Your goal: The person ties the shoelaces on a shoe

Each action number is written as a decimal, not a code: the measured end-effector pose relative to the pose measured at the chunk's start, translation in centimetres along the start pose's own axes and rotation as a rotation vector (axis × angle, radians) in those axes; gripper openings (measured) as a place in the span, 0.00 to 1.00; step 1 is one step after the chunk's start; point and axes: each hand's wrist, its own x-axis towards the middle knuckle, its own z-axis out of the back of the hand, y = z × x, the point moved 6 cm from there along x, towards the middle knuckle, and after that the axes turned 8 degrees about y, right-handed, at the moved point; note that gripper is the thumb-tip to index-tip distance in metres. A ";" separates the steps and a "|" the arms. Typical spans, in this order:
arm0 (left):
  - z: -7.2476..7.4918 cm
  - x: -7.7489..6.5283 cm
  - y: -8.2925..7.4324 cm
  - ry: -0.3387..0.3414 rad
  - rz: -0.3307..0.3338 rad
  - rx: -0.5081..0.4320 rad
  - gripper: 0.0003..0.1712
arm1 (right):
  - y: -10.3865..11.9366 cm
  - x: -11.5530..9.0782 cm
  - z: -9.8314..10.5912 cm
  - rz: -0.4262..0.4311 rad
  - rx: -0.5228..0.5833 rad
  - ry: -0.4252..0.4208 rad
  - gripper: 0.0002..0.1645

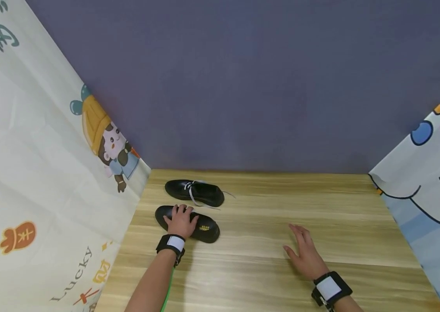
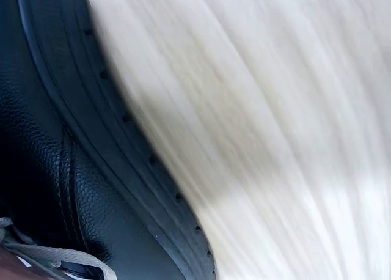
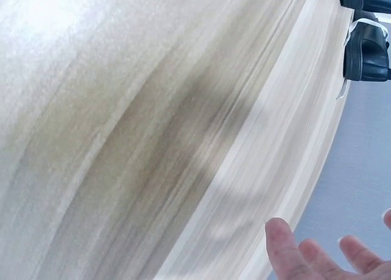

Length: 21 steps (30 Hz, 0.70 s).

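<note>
The left hand (image 1: 181, 222) curls over the near black shoe (image 1: 187, 223), which lies on the wooden table (image 1: 282, 260) just in front of the far shoe (image 1: 194, 192). The right hand (image 1: 305, 253) rests flat, fingers spread, well right of the near shoe. With only a top grip, the shoe could tip, or its loose lace (image 2: 55, 255) snag.

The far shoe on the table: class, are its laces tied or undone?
Undone. The far shoe stands upright on the table, its pale laces trailing loose across the upper and onto the wood.

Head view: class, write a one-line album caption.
Left hand rests on the near black shoe; right hand open above the wooden table.
</note>
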 end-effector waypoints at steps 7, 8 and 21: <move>0.8 0.0 0.5 -0.002 0.028 -0.001 0.21 | 0.2 -0.4 0.0 0.026 0.012 -0.026 0.44; 0.8 0.0 0.5 -0.001 0.028 -0.006 0.21 | 0.2 -0.4 0.0 0.030 0.012 -0.027 0.44; 2.0 1.5 -0.8 -0.121 -0.015 -0.086 0.32 | -0.1 1.1 2.3 0.032 -0.040 -0.057 0.49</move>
